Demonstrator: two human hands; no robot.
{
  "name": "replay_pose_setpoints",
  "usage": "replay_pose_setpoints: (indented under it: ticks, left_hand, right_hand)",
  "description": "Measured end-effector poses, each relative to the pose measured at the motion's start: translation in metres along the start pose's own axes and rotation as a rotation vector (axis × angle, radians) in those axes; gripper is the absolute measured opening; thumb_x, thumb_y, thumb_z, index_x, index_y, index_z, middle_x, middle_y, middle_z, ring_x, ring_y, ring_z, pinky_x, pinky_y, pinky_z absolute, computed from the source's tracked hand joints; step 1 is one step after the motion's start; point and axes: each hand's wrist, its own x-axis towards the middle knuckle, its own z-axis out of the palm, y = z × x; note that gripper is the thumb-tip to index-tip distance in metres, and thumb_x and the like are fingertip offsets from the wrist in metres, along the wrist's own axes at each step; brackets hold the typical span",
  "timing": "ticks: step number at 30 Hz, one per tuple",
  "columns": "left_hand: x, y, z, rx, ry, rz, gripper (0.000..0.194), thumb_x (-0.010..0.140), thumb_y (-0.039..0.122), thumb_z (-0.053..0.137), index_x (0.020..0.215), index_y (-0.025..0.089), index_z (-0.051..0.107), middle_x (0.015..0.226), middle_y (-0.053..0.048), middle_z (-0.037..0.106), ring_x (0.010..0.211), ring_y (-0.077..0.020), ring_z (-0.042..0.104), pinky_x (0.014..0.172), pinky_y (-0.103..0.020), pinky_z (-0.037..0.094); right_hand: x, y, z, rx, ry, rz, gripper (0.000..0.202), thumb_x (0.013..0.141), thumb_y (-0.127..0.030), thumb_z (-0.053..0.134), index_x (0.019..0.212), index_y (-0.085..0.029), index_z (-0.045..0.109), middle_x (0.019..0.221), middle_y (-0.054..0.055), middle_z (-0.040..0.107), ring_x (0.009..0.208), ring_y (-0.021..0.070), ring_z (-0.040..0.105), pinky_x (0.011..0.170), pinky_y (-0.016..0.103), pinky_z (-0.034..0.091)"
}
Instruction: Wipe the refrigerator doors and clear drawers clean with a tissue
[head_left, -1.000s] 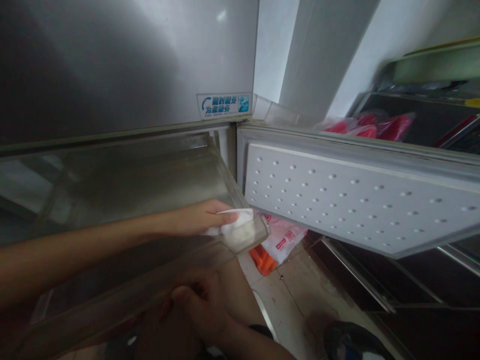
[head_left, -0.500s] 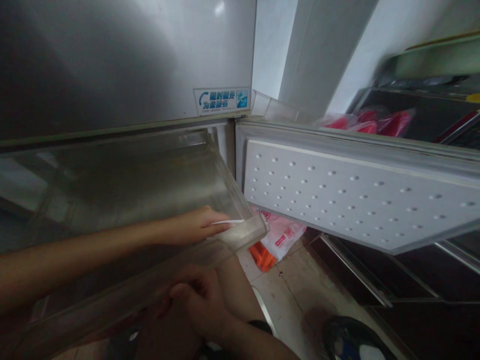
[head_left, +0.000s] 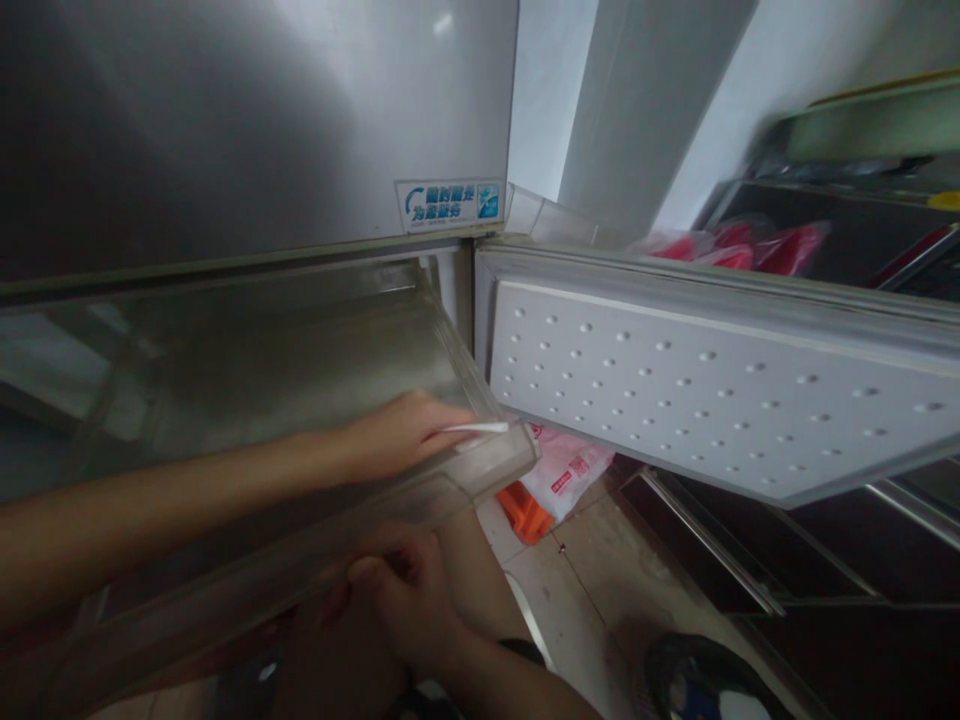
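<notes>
Wiping seemed unfinished mid-frame: the left hand (head_left: 401,432) pinched a white cloth (head_left: 480,428) near the drawer (head_left: 496,458) corner; the right hand's (head_left: 409,590) hold was unclear.

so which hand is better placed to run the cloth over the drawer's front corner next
Probably the left hand: its fingers already hold the cloth at that corner of the drawer. The right hand is lower, by the drawer's front, with no cloth visible; its grip is unclear.
</notes>
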Motion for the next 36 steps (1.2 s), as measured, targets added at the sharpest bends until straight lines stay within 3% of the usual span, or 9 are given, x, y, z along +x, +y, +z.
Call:
replay_pose_setpoints:
  ticks: [5,8,14,24,27,31,36]
  left_hand:
    - [0.005,-0.001,0.026,-0.314,-0.124,-0.157,0.042,0.089,0.050,0.040,0.066,0.016,0.049,0.063,0.003,0.042,0.061,-0.0120,0.039,0.055,-0.022,0.033]
    - [0.004,0.005,0.023,-0.459,-0.220,-0.195,0.043,0.087,0.055,0.043,0.071,0.016,0.050,0.067,0.002,0.042,0.064,-0.0124,0.038,0.055,-0.023,0.033]
    - [-0.002,0.006,0.015,-0.517,-0.317,-0.231,0.047,0.087,0.059,0.042,0.076,0.015,0.052,0.070,0.001,0.042,0.064,-0.0126,0.036,0.057,-0.024,0.033]
    - [-0.011,-0.003,0.010,-0.267,-0.277,-0.086,0.044,0.093,0.047,0.035,0.068,0.015,0.051,0.066,0.001,0.043,0.065,-0.0131,0.041,0.058,-0.022,0.034]
    - [-0.013,-0.002,0.007,-0.304,-0.266,-0.067,0.042,0.093,0.046,0.037,0.070,0.015,0.053,0.068,0.001,0.046,0.066,-0.0132,0.043,0.061,-0.022,0.037]
    - [-0.017,0.003,0.001,-0.446,-0.173,-0.157,0.045,0.090,0.052,0.043,0.081,0.012,0.061,0.071,0.000,0.053,0.067,-0.0141,0.046,0.063,-0.023,0.039]
    - [-0.020,0.005,-0.002,-0.305,-0.149,-0.069,0.043,0.094,0.048,0.039,0.079,0.012,0.059,0.074,-0.001,0.052,0.071,-0.0144,0.047,0.066,-0.024,0.040]
  right_hand:
    - [0.000,0.000,-0.002,-0.041,0.001,0.068,0.034,0.069,-0.036,0.048,0.038,-0.024,0.052,0.039,-0.001,0.050,0.045,0.0125,0.052,0.051,0.022,0.045]
    - [-0.001,0.001,-0.002,-0.013,0.004,0.091,0.031,0.068,-0.035,0.048,0.039,-0.023,0.052,0.040,-0.002,0.051,0.046,0.0121,0.051,0.052,0.022,0.046]
    - [0.000,0.004,-0.003,-0.031,-0.008,0.039,0.031,0.071,-0.033,0.047,0.042,-0.023,0.053,0.040,-0.002,0.050,0.046,0.0122,0.054,0.054,0.023,0.048]
    - [-0.002,0.003,-0.004,-0.030,0.008,0.070,0.032,0.073,-0.035,0.050,0.044,-0.023,0.054,0.045,-0.001,0.054,0.050,0.0134,0.056,0.054,0.023,0.049]
    - [-0.003,0.007,-0.004,-0.030,0.011,0.098,0.032,0.072,-0.038,0.050,0.044,-0.023,0.055,0.046,-0.001,0.056,0.051,0.0135,0.057,0.054,0.023,0.049]
    - [-0.003,0.014,-0.005,-0.030,0.023,0.158,0.033,0.071,-0.038,0.049,0.042,-0.023,0.054,0.046,0.000,0.056,0.053,0.0135,0.058,0.057,0.023,0.049]
    - [-0.003,0.017,-0.005,-0.013,0.057,0.166,0.026,0.068,-0.033,0.052,0.045,-0.022,0.059,0.047,0.000,0.057,0.050,0.0126,0.055,0.056,0.023,0.048]
